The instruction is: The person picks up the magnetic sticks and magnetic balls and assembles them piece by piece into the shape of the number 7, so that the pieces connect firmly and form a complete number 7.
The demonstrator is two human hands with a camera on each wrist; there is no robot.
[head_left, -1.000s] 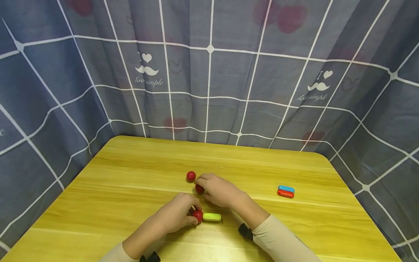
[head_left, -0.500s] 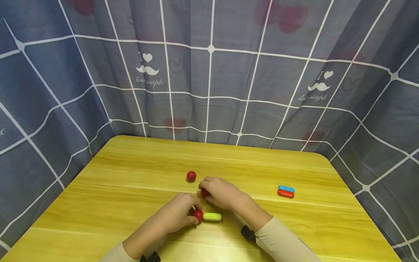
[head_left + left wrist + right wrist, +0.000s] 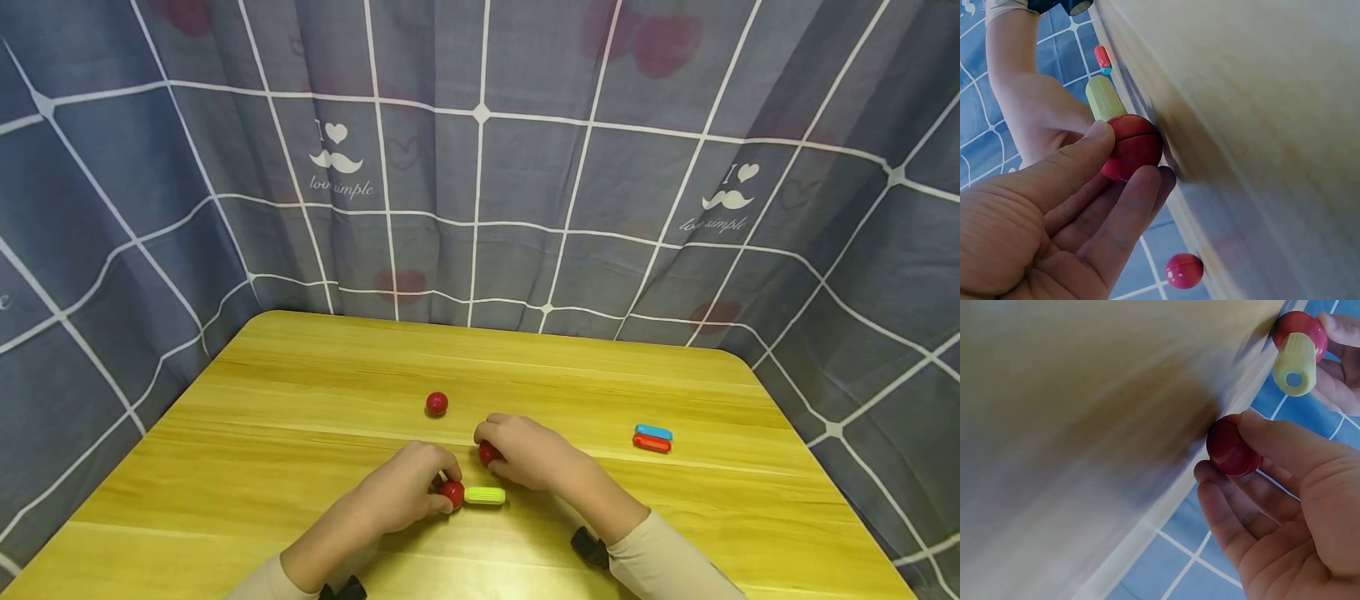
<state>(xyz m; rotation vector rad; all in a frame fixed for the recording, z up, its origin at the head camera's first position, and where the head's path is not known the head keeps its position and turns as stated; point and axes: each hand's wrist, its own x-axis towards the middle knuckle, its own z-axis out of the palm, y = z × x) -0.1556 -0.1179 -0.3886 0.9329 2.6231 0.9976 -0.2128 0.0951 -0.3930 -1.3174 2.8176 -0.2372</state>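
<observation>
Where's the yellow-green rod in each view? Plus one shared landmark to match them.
Head: yellow-green rod at lower centre, just right of the red ball in the left hand.
Left wrist: yellow-green rod upper left of centre, partly behind that ball.
Right wrist: yellow-green rod at upper right, overlapping the ball, hollow end toward the camera.
Shared landmark: the left hand's ball, at one end of the rod.

— What lies right of the grip?
— A blue rod (image 3: 654, 432) and a red rod (image 3: 652, 445), side by side on the wood-grain table (image 3: 315, 375).
— And beyond it?
— A loose red ball (image 3: 437, 404), then a grid-patterned curtain (image 3: 525, 175) printed "love simple".
</observation>
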